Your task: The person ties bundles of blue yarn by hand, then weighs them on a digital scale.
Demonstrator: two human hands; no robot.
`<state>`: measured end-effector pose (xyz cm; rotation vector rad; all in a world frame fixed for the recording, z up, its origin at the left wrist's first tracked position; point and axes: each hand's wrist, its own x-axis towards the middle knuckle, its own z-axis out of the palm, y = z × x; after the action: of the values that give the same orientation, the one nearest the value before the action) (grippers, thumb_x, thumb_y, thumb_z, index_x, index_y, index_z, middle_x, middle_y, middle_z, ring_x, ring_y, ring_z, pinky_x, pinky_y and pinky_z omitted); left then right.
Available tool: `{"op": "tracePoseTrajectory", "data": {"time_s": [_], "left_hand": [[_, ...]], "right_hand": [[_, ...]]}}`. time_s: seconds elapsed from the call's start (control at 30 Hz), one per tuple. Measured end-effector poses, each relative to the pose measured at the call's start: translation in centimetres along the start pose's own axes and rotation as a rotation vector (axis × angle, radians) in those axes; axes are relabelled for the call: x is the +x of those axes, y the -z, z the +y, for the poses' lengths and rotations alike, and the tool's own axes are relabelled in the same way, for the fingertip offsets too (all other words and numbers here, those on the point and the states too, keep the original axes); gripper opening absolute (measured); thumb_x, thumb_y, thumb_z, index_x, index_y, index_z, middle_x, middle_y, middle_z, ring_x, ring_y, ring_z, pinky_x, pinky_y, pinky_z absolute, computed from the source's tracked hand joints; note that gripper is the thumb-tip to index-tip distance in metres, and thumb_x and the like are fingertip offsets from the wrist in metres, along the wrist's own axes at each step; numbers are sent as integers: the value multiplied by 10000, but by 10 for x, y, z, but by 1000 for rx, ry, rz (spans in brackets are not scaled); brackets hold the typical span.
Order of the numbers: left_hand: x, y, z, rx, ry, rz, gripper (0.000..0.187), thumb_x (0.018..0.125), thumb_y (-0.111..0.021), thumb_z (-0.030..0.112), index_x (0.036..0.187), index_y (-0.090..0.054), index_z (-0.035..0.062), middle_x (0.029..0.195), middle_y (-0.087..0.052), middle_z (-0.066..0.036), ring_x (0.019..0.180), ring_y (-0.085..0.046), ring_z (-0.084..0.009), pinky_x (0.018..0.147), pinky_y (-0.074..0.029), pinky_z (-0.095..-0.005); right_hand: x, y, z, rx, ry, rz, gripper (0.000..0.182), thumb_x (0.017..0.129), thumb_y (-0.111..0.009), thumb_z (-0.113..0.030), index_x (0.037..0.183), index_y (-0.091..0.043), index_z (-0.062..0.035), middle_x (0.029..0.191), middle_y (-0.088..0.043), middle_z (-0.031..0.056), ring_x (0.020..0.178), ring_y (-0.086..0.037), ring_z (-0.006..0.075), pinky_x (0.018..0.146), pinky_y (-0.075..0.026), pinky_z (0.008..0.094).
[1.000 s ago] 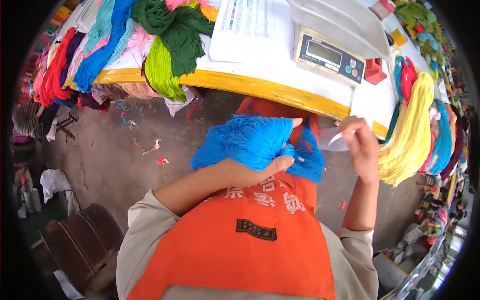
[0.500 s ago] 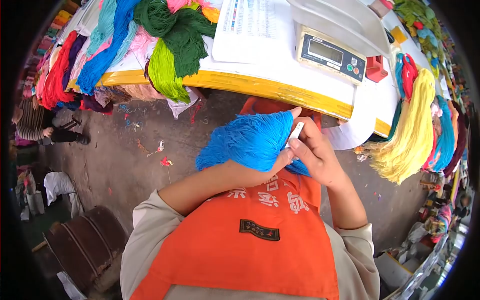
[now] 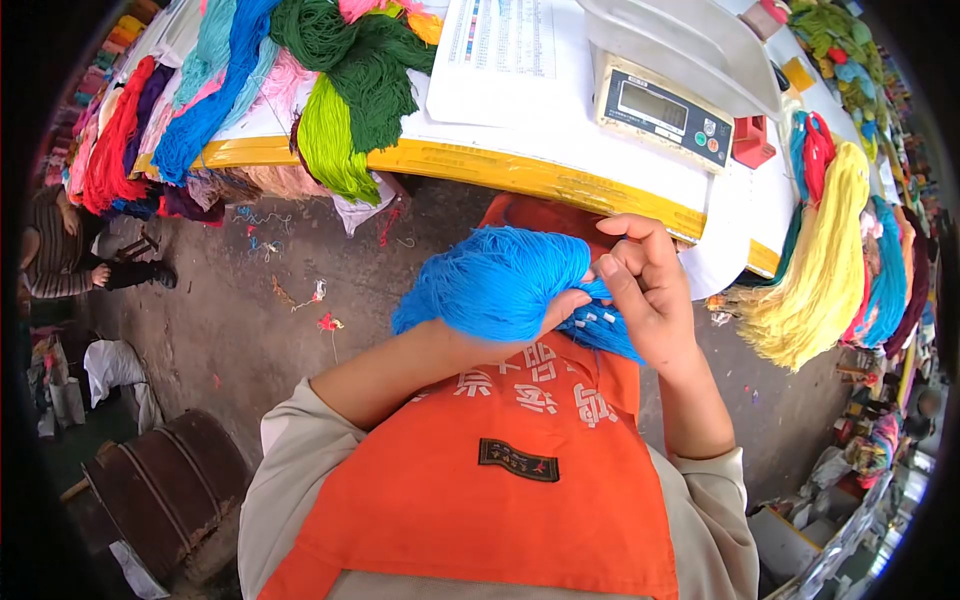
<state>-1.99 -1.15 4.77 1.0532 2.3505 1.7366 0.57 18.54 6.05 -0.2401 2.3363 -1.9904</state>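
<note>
A thick hank of bright blue yarn point(image 3: 490, 285) is bunched in front of my orange apron. My left hand point(image 3: 565, 308) is closed round it from below, its thumb showing at the right end while loops cover most of the fingers. My right hand point(image 3: 652, 290) pinches the yarn with thumb and fingertips where the bundle narrows, close beside the left thumb; the index finger is raised and bent. Beneath both hands, loose blue strands hang over the apron, with several small white pieces point(image 3: 595, 316) lying among them.
Ahead is a white table with a yellow edge point(image 3: 450, 165), bearing a digital scale point(image 3: 660, 110), a clear tray point(image 3: 690, 50) and a printed sheet point(image 3: 500, 60). Coloured hanks point(image 3: 350, 110) drape at left, a yellow hank point(image 3: 815, 255) at right. A person point(image 3: 60, 245) sits far left, near a brown drum point(image 3: 170, 480).
The white tag held between my fingers is no longer there; small white pieces now show on the strands below. My right hand has shifted slightly right and now pinches yarn.
</note>
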Motion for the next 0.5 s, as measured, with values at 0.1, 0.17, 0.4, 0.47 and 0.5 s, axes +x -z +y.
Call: {"op": "tracePoseTrajectory", "data": {"time_s": [0.1,0.17,0.4,0.47,0.5], "left_hand": [[6,5,5,111,-13,32,129,863,-734,144,948,-658,82,839,-670,-91,788,-653,-300,669,-513,-382],[10,9,6,182,52,-41,136,889,-706,204,906,-642,85,818,-656,-88,771,-643,-295,652,-498,-403],[10,12,-9,-48,21,-50,146,916,-648,195,849,-598,75,677,-579,-64,588,-549,-213,544,-428,-344],[13,22,1,-617,487,-268,155,905,-639,183,801,-571,91,625,-491,-6,517,-427,-114,471,-325,-270],[13,21,-1,-619,487,-263,155,905,-639,183,801,-571,91,625,-491,-6,517,-427,-114,471,-325,-270]], "right_hand": [[1,1,3,-26,64,-2,230,978,-534,16,1203,-508,-27,673,-458,-37,634,-398,24,594,-329,206],[1,3,1,-34,48,-6,224,966,-540,26,1182,-512,-28,669,-465,-36,637,-410,25,591,-334,207],[6,19,-16,-182,273,-253,275,840,-590,92,1075,-568,-48,801,-583,24,689,-565,126,593,-417,259],[9,20,-23,-257,308,-371,345,739,-606,136,1017,-627,-66,863,-628,70,743,-610,214,602,-446,294],[10,19,-19,-257,308,-377,345,739,-606,136,1017,-627,-66,863,-628,70,743,-610,214,602,-446,294]]}}
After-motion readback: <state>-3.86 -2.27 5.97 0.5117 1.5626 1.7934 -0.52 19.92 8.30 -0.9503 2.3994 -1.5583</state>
